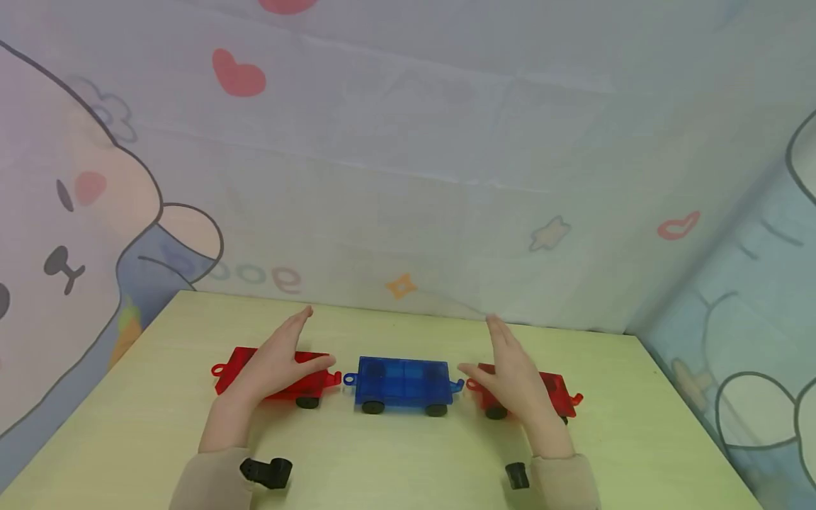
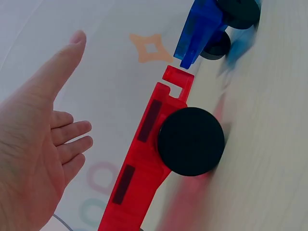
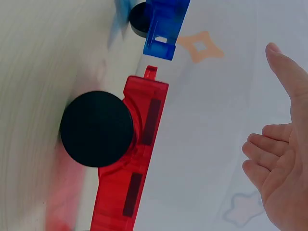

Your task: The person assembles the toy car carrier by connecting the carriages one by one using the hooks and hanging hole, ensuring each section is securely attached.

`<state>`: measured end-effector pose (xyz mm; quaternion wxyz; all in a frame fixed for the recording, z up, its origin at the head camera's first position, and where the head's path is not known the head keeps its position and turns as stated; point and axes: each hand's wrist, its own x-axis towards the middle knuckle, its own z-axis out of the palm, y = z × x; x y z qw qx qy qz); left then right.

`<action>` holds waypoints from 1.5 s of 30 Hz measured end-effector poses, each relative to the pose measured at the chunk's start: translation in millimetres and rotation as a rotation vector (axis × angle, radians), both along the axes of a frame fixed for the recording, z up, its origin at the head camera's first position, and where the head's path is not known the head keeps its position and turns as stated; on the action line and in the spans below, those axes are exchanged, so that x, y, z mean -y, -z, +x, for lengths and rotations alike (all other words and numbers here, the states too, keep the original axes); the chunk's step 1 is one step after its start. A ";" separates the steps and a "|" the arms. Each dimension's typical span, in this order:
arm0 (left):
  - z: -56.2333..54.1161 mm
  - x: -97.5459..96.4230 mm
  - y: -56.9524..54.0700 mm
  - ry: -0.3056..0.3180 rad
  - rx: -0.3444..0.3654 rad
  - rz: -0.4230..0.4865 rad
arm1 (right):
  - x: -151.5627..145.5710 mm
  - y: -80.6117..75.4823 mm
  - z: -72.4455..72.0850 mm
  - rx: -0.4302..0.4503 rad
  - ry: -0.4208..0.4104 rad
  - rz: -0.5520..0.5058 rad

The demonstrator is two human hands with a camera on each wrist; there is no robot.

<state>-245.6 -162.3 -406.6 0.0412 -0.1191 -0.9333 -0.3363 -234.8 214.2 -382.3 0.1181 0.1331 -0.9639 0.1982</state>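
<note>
Showing along the bottom edge of the head view, beige sleeves (image 1: 213,478) and black wrist mounts (image 1: 274,472) are set nearest, over the pale tabletop (image 1: 401,460). Just above, at lower left, the left hand (image 1: 274,368) is held with thumb spread and fingers relaxed; at lower right, the right hand (image 1: 516,382) is held likewise. Nothing is gripped by either, and no contact is evident in the wrist views. A red car (image 1: 302,386) is partly hidden by the left hand, a blue car (image 1: 403,382) is placed at lower centre, and another red car (image 1: 557,391) is partly covered by the right hand. All three are lined up, with narrow gaps seen between hooks and rings. Behind, a patterned cloth (image 1: 408,177) is hung. The work is judged to be at alignment, before coupling; next, a red car would need to be grasped and its coupling end fitted to the blue one's.
</note>
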 end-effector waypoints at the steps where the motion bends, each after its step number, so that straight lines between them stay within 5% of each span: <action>1: 0.0 0.7 0.2 -0.001 0.001 0.006 | 1.9 -0.2 -0.2 0.003 -0.007 -0.003; 25: 3.9 17.5 9.9 0.045 0.105 0.115 | 51.8 23.1 -18.3 0.242 -0.141 -0.379; 45: 3.6 26.7 14.6 0.086 0.134 0.115 | 66.2 38.4 -28.1 0.323 -0.321 -0.290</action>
